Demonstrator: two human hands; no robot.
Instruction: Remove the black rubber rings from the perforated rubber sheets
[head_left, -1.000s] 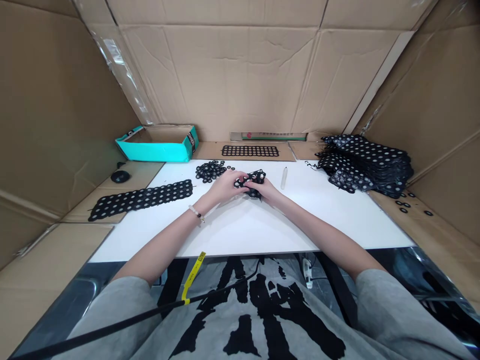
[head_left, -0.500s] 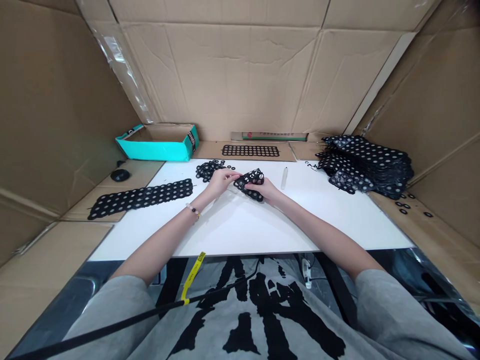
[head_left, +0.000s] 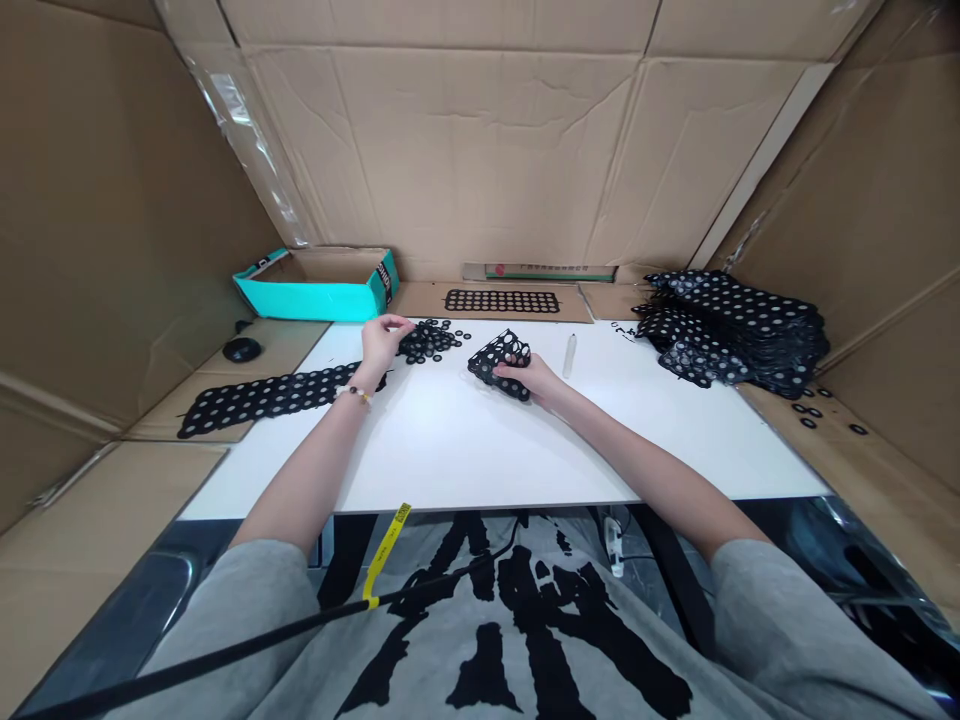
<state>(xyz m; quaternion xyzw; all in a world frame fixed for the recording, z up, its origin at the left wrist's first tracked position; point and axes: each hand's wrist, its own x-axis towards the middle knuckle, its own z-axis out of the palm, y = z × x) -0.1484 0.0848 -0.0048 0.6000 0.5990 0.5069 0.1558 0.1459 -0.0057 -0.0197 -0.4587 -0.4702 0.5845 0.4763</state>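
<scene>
My right hand (head_left: 529, 378) grips a folded black sheet full of round holes (head_left: 499, 362) above the middle of the white board (head_left: 450, 450). Its fingers are wrapped round the sheet's right side. At the left edge of a pile of small black rings (head_left: 431, 340), my left hand (head_left: 384, 342) is held with thumb and fingertips pressed together. What lies between those fingertips, if anything, is too small to make out. A long black sheet with pale dots (head_left: 262, 402) lies left of my left wrist, partly under it.
A turquoise-sided open box (head_left: 311, 300) stands at the back left, with a round black object (head_left: 241, 349) before it. A perforated black strip (head_left: 501, 301) lies at the back. Stacked dotted sheets (head_left: 750, 330) sit right; a clear tube-like item (head_left: 570, 355) lies right of centre.
My left hand has left the folded sheet and moved left to the ring pile, its fingertips closed. My right hand still holds the sheet in nearly the same place.
</scene>
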